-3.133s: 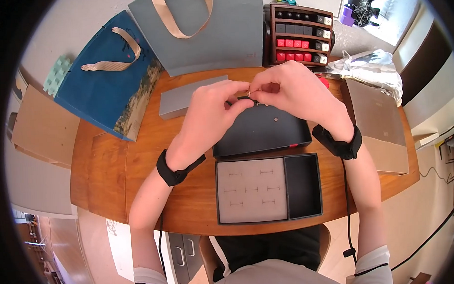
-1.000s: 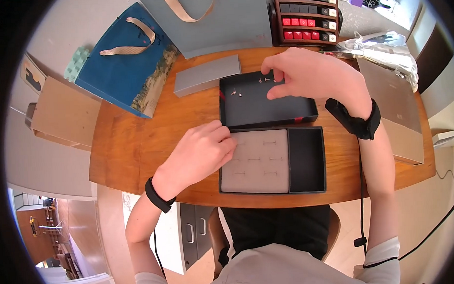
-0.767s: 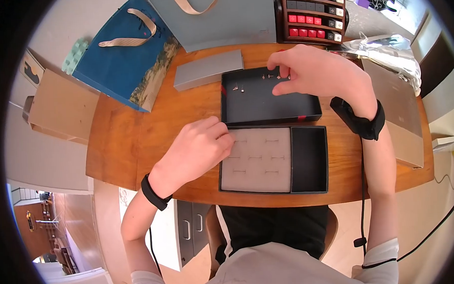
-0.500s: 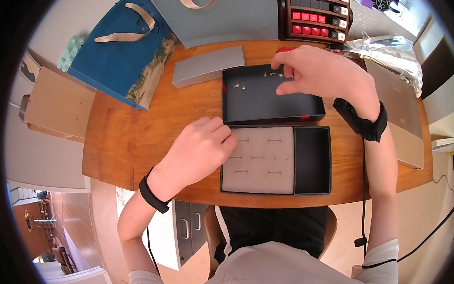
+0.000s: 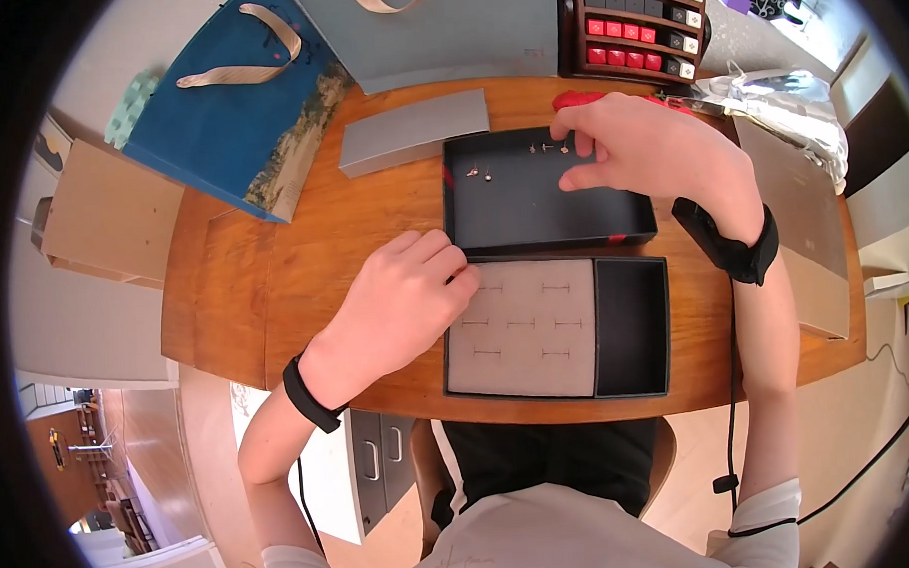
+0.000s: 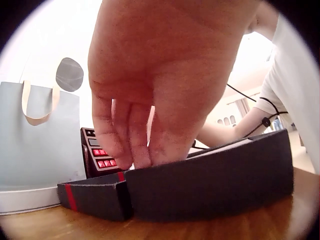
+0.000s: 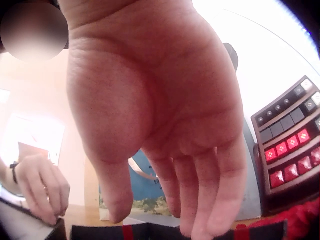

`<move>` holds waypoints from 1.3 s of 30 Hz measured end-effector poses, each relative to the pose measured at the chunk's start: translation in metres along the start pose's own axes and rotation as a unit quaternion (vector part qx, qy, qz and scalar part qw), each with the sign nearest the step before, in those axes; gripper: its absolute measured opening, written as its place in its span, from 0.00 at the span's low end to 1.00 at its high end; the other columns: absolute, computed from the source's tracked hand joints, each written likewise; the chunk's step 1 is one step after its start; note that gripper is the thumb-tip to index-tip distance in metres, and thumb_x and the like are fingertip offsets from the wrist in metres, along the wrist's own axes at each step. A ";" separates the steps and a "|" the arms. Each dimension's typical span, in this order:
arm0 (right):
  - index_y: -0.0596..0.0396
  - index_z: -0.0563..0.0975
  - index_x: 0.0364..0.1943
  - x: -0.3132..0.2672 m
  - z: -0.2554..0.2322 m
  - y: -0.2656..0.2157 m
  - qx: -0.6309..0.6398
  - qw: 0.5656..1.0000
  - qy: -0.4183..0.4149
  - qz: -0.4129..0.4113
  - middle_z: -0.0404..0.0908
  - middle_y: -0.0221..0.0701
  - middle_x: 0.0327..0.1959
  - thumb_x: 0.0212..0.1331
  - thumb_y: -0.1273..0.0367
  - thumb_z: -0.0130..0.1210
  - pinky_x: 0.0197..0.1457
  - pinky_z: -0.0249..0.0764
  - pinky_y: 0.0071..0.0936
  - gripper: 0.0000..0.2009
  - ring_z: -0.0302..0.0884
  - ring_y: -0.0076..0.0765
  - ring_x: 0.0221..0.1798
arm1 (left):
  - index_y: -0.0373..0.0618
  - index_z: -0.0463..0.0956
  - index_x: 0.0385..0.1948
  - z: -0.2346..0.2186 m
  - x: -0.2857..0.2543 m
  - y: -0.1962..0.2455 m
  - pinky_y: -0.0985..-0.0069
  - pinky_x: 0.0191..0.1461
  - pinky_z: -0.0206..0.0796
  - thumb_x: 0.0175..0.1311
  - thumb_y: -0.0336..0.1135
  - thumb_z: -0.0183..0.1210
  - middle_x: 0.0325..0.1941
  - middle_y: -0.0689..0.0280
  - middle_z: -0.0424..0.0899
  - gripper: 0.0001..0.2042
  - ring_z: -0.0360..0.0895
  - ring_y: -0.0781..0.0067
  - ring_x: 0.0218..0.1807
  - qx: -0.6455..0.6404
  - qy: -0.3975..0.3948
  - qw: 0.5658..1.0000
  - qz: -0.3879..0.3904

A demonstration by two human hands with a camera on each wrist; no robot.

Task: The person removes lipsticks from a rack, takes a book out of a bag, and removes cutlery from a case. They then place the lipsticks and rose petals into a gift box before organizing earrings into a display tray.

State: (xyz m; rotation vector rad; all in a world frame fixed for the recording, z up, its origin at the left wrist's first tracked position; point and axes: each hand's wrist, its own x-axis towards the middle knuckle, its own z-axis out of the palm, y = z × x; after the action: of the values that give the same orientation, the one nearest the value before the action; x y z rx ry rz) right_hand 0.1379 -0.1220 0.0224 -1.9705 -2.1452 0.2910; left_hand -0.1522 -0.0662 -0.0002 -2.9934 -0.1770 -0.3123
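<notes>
My left hand [image 5: 400,301] is at the far left corner of a black jewelry box, its fingertips pointing down inside the rim over the slotted beige pad [image 5: 522,367]. Whether it pinches something I cannot tell; the fingertips are hidden behind the box wall [image 6: 215,185] in the left wrist view. Over the right part of a shallow black lid [image 5: 532,216] hovers my right hand [image 5: 660,152], thumb and fingers apart, nothing between them. Several small stud-like pieces of jewelry [image 5: 488,178] lie in the lid, some at its left, others near its far edge.
A grey box [image 5: 414,135] lies behind the lid. Farther back stand a blue gift bag [image 5: 234,121], a grey-blue bag [image 5: 456,44] and a wooden rack [image 5: 632,72]. A brown box [image 5: 797,207] and silver wrapping [image 5: 789,117] are at the right.
Earlier both hands met over the lid, pinching a tiny gold-coloured piece. They have parted: the left came down to the slotted pad's corner, the right stayed over the lid with fingers apart.
</notes>
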 end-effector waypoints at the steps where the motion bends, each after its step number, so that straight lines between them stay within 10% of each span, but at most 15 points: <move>1: 0.54 0.78 0.55 0.001 0.000 0.000 0.001 1.000 -0.003 0.001 0.81 0.33 0.39 0.61 0.58 0.68 0.50 0.77 0.34 0.23 0.79 0.40 0.46 | 0.42 0.82 0.31 0.000 0.000 -0.002 0.69 0.44 0.73 0.49 0.26 0.68 0.31 0.66 0.80 0.07 0.78 0.64 0.39 -0.015 0.000 1.000 0.004; 39: 0.57 0.79 0.43 -0.011 0.017 -0.041 0.050 0.984 -0.132 -0.107 0.83 0.38 0.32 0.50 0.64 0.74 0.44 0.74 0.42 0.19 0.82 0.50 0.40 | 0.44 0.83 0.33 0.001 -0.005 -0.013 0.71 0.48 0.71 0.50 0.27 0.68 0.32 0.67 0.80 0.08 0.78 0.66 0.43 -0.070 0.008 0.996 0.053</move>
State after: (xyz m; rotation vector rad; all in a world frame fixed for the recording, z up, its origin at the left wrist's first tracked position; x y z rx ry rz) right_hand 0.0948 -0.1368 0.0175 -1.7087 -2.4251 0.6405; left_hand -0.1581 -0.0540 -0.0008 -3.1221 0.0047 -0.3524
